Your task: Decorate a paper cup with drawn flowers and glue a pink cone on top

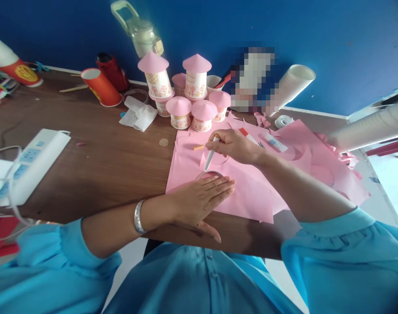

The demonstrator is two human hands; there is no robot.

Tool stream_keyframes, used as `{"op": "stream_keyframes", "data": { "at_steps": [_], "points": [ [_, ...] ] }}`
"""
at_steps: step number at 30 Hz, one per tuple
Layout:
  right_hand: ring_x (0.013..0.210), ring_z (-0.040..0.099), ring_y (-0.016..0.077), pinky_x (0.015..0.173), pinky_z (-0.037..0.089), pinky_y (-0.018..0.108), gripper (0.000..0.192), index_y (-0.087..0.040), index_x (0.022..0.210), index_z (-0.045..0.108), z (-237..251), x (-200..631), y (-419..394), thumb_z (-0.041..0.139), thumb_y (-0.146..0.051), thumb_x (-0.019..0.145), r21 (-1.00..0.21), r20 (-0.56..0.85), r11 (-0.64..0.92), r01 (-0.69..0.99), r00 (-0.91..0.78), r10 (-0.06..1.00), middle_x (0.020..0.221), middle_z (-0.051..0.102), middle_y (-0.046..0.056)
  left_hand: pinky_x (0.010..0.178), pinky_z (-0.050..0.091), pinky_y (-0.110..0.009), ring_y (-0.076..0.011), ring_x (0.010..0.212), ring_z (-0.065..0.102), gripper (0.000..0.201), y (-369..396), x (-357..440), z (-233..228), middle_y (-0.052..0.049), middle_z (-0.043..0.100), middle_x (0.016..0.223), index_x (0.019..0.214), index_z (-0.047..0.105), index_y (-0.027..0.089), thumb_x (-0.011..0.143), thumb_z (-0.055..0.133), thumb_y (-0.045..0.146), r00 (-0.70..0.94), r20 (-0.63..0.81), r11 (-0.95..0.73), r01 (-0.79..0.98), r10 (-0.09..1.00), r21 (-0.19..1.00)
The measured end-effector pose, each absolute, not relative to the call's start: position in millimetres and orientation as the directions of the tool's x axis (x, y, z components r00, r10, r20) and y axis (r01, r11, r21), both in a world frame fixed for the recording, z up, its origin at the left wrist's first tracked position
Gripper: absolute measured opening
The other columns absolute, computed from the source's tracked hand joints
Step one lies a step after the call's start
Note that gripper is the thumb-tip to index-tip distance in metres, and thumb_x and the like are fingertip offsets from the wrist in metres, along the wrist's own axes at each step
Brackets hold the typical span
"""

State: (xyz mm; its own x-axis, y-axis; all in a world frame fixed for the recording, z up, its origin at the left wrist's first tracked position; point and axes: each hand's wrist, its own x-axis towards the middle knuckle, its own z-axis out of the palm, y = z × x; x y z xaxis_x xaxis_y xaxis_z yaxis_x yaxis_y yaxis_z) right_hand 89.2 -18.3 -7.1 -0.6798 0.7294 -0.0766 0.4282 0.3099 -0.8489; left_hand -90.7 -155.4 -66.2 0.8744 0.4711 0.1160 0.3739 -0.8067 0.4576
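Observation:
My left hand point(199, 200) lies flat, fingers together, pressing a round clear lid point(211, 174) onto a pink paper sheet point(248, 196) on the brown table point(114, 161). My right hand point(233, 146) is shut on a white pen point(211, 156), its tip touching the paper at the lid's far rim. A silver bangle is on my left wrist. Most of the lid is hidden under my fingers.
Several paper cups with pink cone roofs point(186, 93) stand behind the paper. Red cups point(101, 87), white tissue point(138, 114), a white power strip point(29, 163), stacked white cups point(292, 85), a tape roll point(283, 121), glue sticks point(275, 142) and pink scraps point(343, 157) surround them.

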Motion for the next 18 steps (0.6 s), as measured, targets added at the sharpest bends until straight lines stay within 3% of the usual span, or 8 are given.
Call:
{"op": "stream_keyframes", "data": {
  "at_steps": [12,18],
  "points": [
    [0.057,0.051,0.0102,0.056,0.041,0.026,0.052,-0.019,0.077,0.064,-20.4,141.1,-49.0,0.075,-0.069,0.088,-0.933,-0.027,0.145,0.33,-0.466,0.885,0.063,0.057,-0.003,0.135,0.026,-0.056,-0.0388,0.169,0.021,0.127,-151.6,-96.6,-73.1,-0.03,0.027,0.176,0.174,0.004,0.011,0.088,0.066,0.081,0.89,0.147,-0.826,0.324,0.432,0.461],
    [0.058,0.051,0.0105,0.058,0.044,0.026,0.047,-0.019,0.079,0.064,-27.2,152.1,-64.7,0.074,-0.065,0.089,-0.951,-0.026,0.108,0.29,-0.422,0.906,0.065,0.057,-0.003,0.128,0.035,-0.069,-0.0472,0.159,0.037,0.116,-149.0,-96.8,-66.6,-0.031,0.043,0.165,0.171,0.024,0.015,0.086,0.07,0.079,0.871,0.173,-0.828,0.35,0.46,0.439]
  ]
}}
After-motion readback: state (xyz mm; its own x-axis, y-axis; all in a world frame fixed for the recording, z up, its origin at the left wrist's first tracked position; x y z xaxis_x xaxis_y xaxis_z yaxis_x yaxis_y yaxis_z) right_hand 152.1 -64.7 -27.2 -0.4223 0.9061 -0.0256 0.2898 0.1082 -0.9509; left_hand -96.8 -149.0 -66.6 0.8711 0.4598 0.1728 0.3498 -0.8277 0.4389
